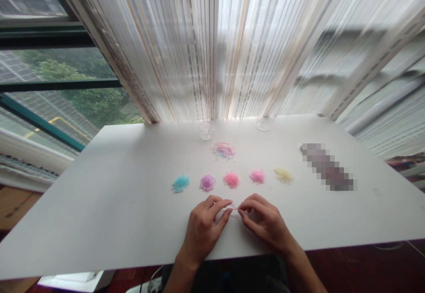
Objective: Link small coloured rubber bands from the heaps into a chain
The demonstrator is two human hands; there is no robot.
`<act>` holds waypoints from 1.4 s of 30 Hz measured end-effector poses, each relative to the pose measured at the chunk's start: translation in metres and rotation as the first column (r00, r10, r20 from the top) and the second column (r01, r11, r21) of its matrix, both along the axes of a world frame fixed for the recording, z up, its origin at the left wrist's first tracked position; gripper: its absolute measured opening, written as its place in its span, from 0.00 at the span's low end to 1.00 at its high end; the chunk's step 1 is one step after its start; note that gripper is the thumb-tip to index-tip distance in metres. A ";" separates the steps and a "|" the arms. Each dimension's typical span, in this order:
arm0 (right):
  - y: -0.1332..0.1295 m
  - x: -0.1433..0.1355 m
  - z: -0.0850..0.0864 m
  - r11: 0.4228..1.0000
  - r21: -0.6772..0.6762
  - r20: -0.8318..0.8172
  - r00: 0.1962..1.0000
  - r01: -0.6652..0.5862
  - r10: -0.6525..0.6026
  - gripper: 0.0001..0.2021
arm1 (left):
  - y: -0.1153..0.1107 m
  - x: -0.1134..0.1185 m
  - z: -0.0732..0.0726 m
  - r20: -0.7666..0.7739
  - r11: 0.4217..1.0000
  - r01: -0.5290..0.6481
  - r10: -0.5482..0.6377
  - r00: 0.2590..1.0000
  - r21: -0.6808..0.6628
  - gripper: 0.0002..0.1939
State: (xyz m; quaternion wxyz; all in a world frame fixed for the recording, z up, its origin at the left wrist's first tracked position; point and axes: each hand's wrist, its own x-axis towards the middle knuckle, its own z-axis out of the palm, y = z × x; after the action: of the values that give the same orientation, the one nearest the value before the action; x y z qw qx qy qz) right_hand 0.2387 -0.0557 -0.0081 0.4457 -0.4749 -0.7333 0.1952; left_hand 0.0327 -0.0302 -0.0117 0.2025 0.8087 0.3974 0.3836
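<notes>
Near the table's front edge, my left hand [205,226] and my right hand [265,220] face each other. A thin pink strand [235,209] spans the small gap between them. My right hand's thumb and index finger pinch its right end. My left hand's thumb and index finger are curved toward the strand; whether they grip it is too small to tell. Beyond the hands is a row of small piles of strands: teal [181,183], purple [207,182], coral pink [231,179], light pink [257,176] and pale yellow [283,175]. A mixed-colour pile [223,150] sits behind them.
A clear round container [206,130] stands at the back of the white table [99,204], with a clear lid [263,126] to its right. A pixelated long object [327,167] lies on the right side. Striped curtains [206,45] hang behind the table.
</notes>
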 end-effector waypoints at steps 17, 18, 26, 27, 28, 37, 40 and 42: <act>-0.002 0.001 0.000 0.999 -0.041 0.005 1.000 0.017 -0.017 0.06 | 0.010 -0.027 0.012 -0.005 0.968 -0.218 0.220 0.975 0.128 0.08; -0.001 0.001 0.000 0.999 -0.045 0.010 1.000 0.010 -0.010 0.06 | 0.014 -0.033 0.012 -0.024 0.961 -0.236 0.242 0.970 0.146 0.08; -0.001 0.003 0.000 0.998 -0.068 0.027 1.000 -0.013 0.015 0.07 | 0.039 -0.048 0.015 -0.179 0.961 -0.271 0.276 0.944 0.052 0.11; -0.001 0.003 0.000 0.998 -0.067 0.029 0.999 -0.014 0.016 0.07 | 0.041 -0.047 0.015 -0.190 0.961 -0.274 0.276 0.942 0.038 0.11; -0.001 0.004 0.000 0.998 -0.066 0.033 0.999 -0.013 0.016 0.07 | 0.043 -0.046 0.016 -0.200 0.961 -0.274 0.273 0.941 0.027 0.12; 0.000 0.004 -0.003 0.997 -0.076 0.058 0.998 -0.015 0.019 0.06 | 0.047 -0.046 0.012 -0.224 0.948 -0.317 0.318 0.921 0.040 0.12; 0.000 0.004 -0.004 0.997 -0.076 0.052 0.998 -0.015 0.019 0.06 | 0.041 -0.046 0.014 -0.190 0.939 -0.329 0.342 0.920 0.097 0.11; 0.000 0.003 -0.004 0.997 -0.073 0.046 0.999 -0.020 0.024 0.06 | 0.032 -0.044 0.016 -0.181 0.946 -0.306 0.320 0.930 0.103 0.10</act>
State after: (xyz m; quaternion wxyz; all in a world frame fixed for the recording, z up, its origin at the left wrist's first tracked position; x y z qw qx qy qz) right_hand 0.2420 -0.0557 -0.0117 0.4087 -0.4871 -0.7412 0.2152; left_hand -0.0112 0.0022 0.0039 0.0692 0.7753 0.5250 0.3442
